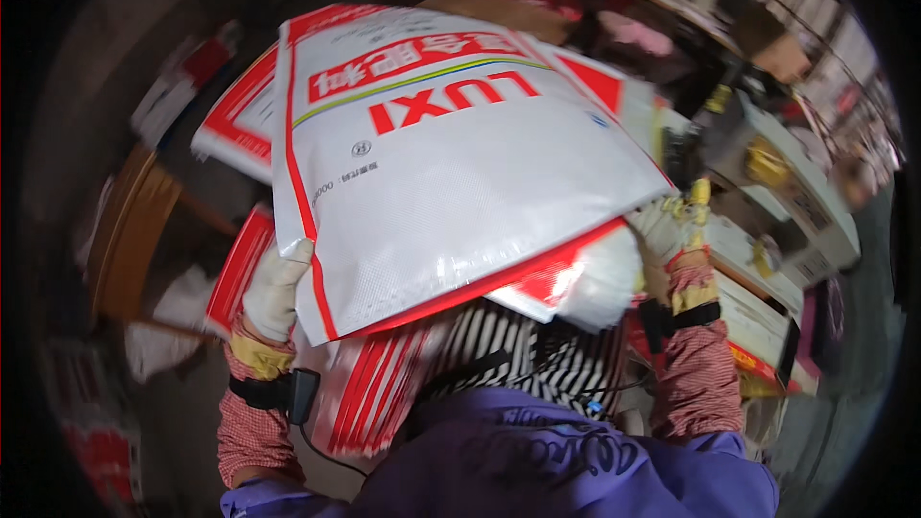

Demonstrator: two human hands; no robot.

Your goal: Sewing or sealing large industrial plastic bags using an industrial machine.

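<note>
Head view is showing a large white sack (451, 182) filling the middle of the frame, flat and empty, glossy woven plastic with red borders, a thin green line and red print; it is being held up level in front of the chest, above everything else, probably so it can be spread or squared before being laid down. Its surface is catching the light in a fine grid texture, and its corners are sagging slightly where nothing is supporting them. Under it more sacks (379, 393) of the same kind are lying in a fanned pile, their red edges showing as stripes near the person's waist, and another one (235, 125) is sticking out at the upper left. To the right, pale boxes (777, 230) with yellow marks are standing close together; what they hold is too blurred to tell. The left hand (276, 293), in a thick off-white glove, is pinching the sack's lower left edge, fingers closed over the red border so the sheet is not sliding. The right hand (672, 230), gloved the same with yellowish tips, is closing its grip on the lower right edge, partly hidden behind the sack. Both forearms are wearing red-checked sleeves with yellow cuffs, and a dark strap (264, 391) with a small black device is sitting on the left wrist, a cable hanging from it.
</note>
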